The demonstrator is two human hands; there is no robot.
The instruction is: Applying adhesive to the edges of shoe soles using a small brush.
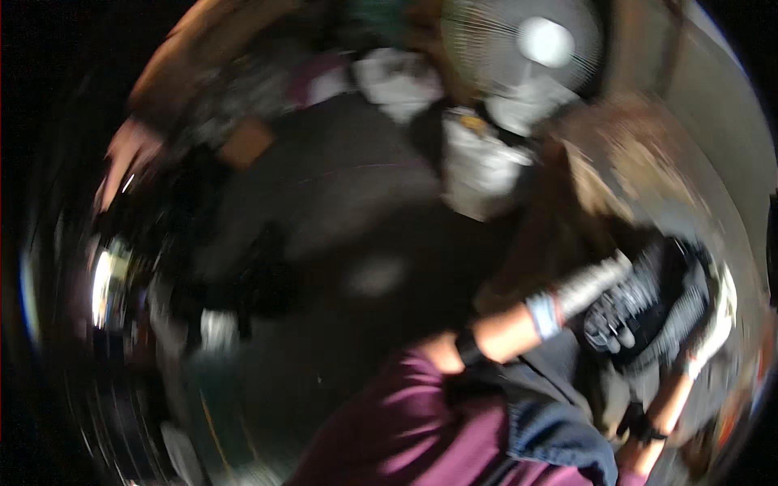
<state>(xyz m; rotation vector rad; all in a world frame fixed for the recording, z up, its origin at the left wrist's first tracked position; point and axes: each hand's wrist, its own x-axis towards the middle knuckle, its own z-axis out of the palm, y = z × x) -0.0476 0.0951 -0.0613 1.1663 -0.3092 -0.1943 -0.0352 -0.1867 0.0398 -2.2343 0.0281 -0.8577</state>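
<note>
White-gloved fingers [724, 293] either side, black-grey item [664, 300] between.

Interior: dim work or storage area, exact type not determinable.
Indicators: a large wire-guarded fan [519, 49] stands near white bag-like bundles [482, 174]; a small brown block [247, 144], material unclear, lies beside a dark floor surface [348, 202]. A pale grey wall-like surface [721, 105] bounds the right side. Blur prevents distinguishing workshop from storeroom.
</note>
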